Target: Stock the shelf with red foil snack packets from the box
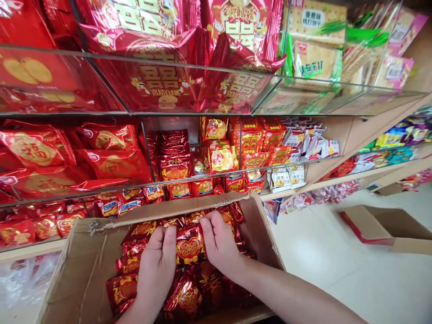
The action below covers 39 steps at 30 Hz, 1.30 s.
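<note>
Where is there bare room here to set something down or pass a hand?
Bare floor between the packet-filled carton and the open box at right, whose visible inside looks bare. Crowded: the glass shelf bins, and the carton where left hand and right hand hold packets.

Glass-fronted shelves [216,112], pale tiled floor [337,261]

Red foil packets [189,245], gold emblem, heaped in open cardboard box [84,265].

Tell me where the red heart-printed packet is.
Head view, lower centre: the heart-printed packet lies in the cardboard box, atop other packets, between the left hand and right hand.
</note>
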Each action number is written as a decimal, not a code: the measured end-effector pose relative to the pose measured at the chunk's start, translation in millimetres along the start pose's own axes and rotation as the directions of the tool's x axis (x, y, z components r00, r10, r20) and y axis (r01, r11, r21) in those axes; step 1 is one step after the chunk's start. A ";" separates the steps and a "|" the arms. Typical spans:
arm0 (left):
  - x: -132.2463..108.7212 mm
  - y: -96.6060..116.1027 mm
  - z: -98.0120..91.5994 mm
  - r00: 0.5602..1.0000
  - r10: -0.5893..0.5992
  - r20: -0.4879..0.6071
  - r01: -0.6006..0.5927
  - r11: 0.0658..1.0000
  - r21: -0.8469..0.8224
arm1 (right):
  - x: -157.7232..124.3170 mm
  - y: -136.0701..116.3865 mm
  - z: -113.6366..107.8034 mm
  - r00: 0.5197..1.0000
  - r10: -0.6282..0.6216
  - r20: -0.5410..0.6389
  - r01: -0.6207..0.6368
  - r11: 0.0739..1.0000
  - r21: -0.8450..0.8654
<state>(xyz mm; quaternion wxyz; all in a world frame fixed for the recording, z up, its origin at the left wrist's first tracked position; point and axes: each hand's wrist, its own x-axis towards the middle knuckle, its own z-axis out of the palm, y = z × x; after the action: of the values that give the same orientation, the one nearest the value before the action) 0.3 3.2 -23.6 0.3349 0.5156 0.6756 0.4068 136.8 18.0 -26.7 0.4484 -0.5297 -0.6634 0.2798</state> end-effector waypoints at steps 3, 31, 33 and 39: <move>-0.5 -0.8 0.1 0.999 0.015 -0.033 -0.017 0.996 -0.082 | -0.3 1.5 1.3 1.000 -0.004 0.027 0.003 1.000 0.009; 5.2 -7.2 -8.5 0.990 0.064 -0.124 -0.096 0.957 -0.275 | -3.8 -1.8 12.0 0.998 0.034 -0.047 -0.030 0.996 0.082; 6.4 -12.1 -12.0 0.992 0.039 -0.117 -0.069 0.962 -0.265 | -1.9 -6.1 4.6 1.000 0.012 0.000 -0.012 0.996 0.088; 2.2 -18.5 -23.2 0.996 0.004 -0.089 -0.032 0.948 -0.317 | 3.9 -30.0 -30.8 0.864 -0.267 0.426 0.202 0.960 0.192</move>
<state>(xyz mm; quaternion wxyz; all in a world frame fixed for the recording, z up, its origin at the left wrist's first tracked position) -28.3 -2.0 -29.9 0.3799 0.4427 0.6107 0.5354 150.5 10.0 13.4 0.3504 -0.3332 -0.7869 0.3835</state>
